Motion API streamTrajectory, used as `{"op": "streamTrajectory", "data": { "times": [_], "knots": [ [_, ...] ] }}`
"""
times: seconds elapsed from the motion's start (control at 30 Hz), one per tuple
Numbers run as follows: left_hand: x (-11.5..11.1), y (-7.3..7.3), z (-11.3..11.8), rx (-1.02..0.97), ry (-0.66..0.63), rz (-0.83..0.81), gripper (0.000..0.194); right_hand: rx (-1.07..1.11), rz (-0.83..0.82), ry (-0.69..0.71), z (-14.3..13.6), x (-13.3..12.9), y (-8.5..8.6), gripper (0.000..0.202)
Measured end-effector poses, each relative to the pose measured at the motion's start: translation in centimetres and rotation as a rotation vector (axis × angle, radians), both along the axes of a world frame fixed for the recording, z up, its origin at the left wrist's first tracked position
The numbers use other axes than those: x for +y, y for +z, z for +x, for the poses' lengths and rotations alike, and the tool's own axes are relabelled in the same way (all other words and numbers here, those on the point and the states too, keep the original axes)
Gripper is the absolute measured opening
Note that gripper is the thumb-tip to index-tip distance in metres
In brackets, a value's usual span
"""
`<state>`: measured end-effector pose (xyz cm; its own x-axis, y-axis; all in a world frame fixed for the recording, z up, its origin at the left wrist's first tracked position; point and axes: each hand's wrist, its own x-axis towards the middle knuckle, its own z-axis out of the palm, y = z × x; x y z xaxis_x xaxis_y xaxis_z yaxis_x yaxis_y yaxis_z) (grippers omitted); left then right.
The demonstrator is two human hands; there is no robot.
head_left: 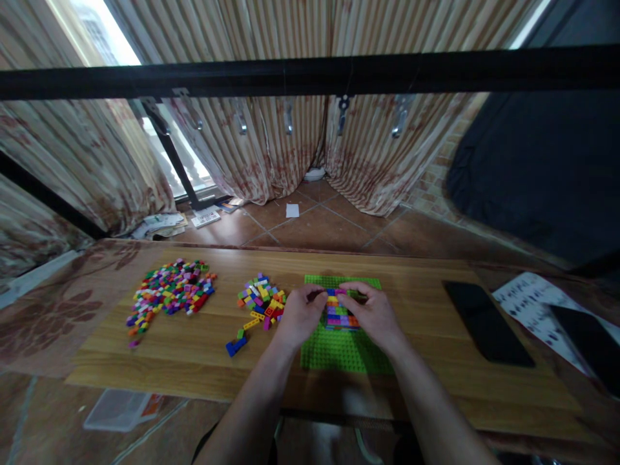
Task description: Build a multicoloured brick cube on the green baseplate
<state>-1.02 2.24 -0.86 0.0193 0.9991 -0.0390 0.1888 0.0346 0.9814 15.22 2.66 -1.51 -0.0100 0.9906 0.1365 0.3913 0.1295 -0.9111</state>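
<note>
A green studded baseplate (349,358) lies on the wooden table. On its middle stands a small build of toy building bricks (339,320), with blue, yellow, purple, pink and orange in its layers. My left hand (303,315) is at the build's left side, thumb and forefinger bent together at its far left corner. From the right, my right hand (375,316) reaches across the build, its thumb and forefinger against the upper bricks. My fingers partly hide the build, and no single brick between them can be made out.
Left of the baseplate lies a small pile of bricks (261,297), with a blue brick (236,347) nearer me. Farther left spreads a larger brick pile (174,287). A black tablet-like slab (487,323) and a printed sheet (526,303) are at right. A dark bar (310,76) crosses above.
</note>
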Motion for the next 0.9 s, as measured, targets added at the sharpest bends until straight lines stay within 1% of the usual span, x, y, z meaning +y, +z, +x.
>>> {"op": "streamTrajectory", "data": {
  "times": [0.17,0.43,0.6,0.77,0.9],
  "knots": [
    [-0.11,0.17,-0.06,0.075,0.001,0.038,0.020,0.036,-0.019,-0.028,-0.26,-0.09,0.22,0.026],
    [-0.11,0.12,0.00,0.049,0.008,0.026,0.019,0.121,-0.117,-0.028,-0.56,-0.07,0.56,0.031],
    [-0.08,-0.11,-0.05,0.053,0.004,0.039,0.020,0.166,-0.138,-0.023,-0.63,0.03,0.48,0.029],
    [-0.10,-0.17,-0.10,0.064,-0.010,0.047,0.022,0.175,-0.109,-0.027,-0.73,0.02,0.25,0.027],
    [-0.09,-0.14,-0.07,0.059,-0.026,0.056,0.023,0.243,-0.166,-0.029,-0.67,0.07,0.43,0.029]
  ]
}}
